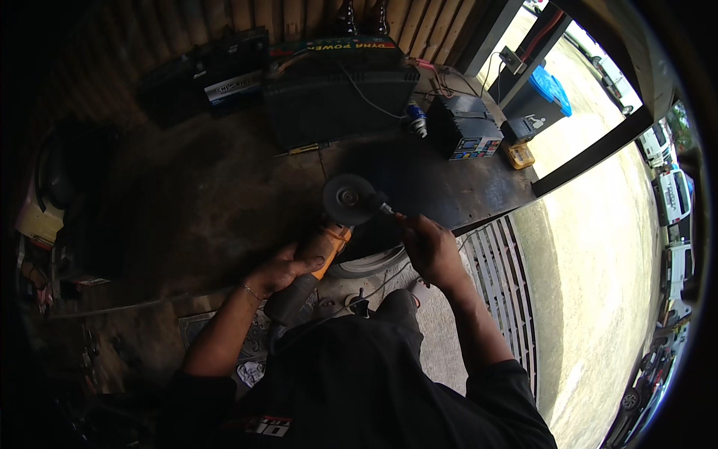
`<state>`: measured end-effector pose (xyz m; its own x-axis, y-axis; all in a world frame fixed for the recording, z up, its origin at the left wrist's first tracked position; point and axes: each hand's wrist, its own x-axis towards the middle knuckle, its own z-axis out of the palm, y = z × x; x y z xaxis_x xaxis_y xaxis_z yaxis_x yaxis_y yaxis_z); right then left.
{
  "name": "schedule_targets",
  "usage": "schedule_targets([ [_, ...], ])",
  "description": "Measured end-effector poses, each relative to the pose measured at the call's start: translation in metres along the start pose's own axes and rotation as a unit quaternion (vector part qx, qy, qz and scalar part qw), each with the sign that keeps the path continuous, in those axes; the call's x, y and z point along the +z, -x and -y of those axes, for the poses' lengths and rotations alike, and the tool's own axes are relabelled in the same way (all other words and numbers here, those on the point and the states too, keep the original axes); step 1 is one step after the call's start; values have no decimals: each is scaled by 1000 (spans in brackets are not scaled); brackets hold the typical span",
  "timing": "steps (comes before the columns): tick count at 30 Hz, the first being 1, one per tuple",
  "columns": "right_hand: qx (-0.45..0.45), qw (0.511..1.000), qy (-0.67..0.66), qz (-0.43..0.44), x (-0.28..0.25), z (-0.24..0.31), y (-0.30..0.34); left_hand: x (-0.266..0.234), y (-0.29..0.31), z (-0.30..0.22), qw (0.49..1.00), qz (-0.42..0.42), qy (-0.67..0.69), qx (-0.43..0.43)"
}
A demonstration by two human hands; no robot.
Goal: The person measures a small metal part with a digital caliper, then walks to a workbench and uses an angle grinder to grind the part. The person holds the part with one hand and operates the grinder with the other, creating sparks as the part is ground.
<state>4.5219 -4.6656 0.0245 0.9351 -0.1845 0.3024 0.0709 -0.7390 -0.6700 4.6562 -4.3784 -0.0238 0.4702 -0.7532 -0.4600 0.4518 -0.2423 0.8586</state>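
Note:
My left hand (283, 268) grips the body of an orange and black angle grinder (318, 258), held up over the dark workbench (209, 202). Its grey round disc (346, 199) faces up toward me. My right hand (428, 243) pinches a small dark tool or part (381, 207) pressed against the disc's edge. The grinder's cord (374, 288) hangs down toward my lap.
Large black batteries (336, 101) stand at the back of the bench, with a black box charger (464, 127) and a small yellow meter (520, 155) to the right. A metal floor grate (508, 277) and a sunlit yard with parked vehicles (669, 194) lie right.

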Motion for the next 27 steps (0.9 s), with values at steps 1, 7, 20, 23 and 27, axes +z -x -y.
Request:
schedule_targets([
  [1,4,1000,7,11,-2,1,-1,0,1,0,1000,1,3,0],
  [7,0,998,43,39,-11,4,-12,-4,-6,2,1000,-1,1,6],
  [20,-1,994,75,83,-26,6,-24,0,-2,-4,1000,-6,-4,4],
  [23,1,994,69,87,-27,7,-25,0,-2,-4,1000,-8,-5,4],
  [27,-5,994,68,87,-28,9,-27,-2,-2,-4,1000,-6,-12,-2],
])
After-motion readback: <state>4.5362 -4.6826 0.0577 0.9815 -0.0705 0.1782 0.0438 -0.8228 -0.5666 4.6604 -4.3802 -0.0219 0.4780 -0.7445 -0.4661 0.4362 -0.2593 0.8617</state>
